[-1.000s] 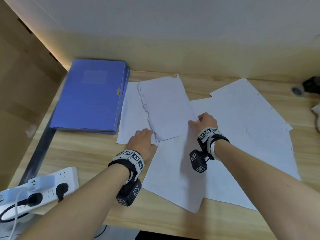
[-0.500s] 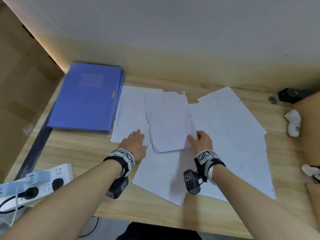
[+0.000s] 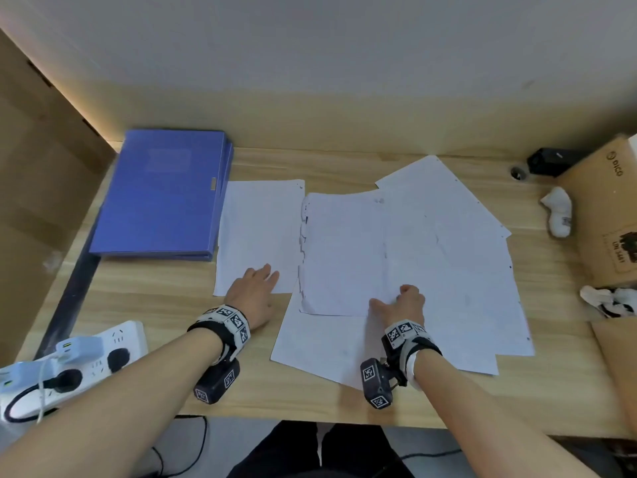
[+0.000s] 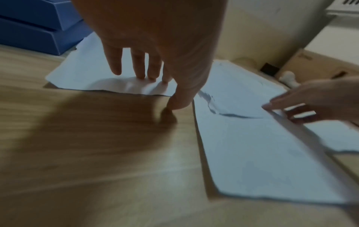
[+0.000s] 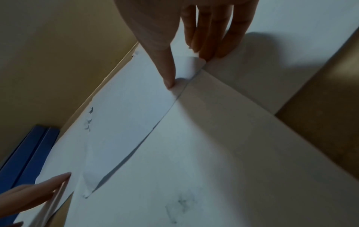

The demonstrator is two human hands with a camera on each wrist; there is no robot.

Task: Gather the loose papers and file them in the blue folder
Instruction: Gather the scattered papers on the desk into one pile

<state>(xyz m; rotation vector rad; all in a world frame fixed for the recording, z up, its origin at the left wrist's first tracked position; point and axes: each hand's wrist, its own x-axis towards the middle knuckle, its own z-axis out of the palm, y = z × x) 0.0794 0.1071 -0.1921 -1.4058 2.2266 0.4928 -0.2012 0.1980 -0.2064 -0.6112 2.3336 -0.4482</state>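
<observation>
A closed blue folder (image 3: 162, 194) lies at the back left of the wooden desk (image 3: 148, 305). Beside it is one white sheet (image 3: 258, 229); my left hand (image 3: 262, 281) lies flat on its near edge, fingers (image 4: 139, 67) straight and thumb on the wood. To the right, a sheet with a torn left edge (image 3: 341, 253) lies on several overlapping sheets (image 3: 458, 257). My right hand (image 3: 396, 301) pinches that torn sheet's near right corner (image 5: 192, 64), thumb on top and fingers curled under the lifted corner.
A white power strip (image 3: 79, 363) with plugs and cables sits at the front left. A cardboard box (image 3: 606, 215), a black object (image 3: 551, 162) and two crumpled white items (image 3: 558, 215) (image 3: 610, 301) crowd the right edge. A wooden panel stands on the left.
The torn-edged sheet has slid right, off the left sheet and onto the pile. My right hand went with it and curled onto its corner. My left hand stays on the left sheet.
</observation>
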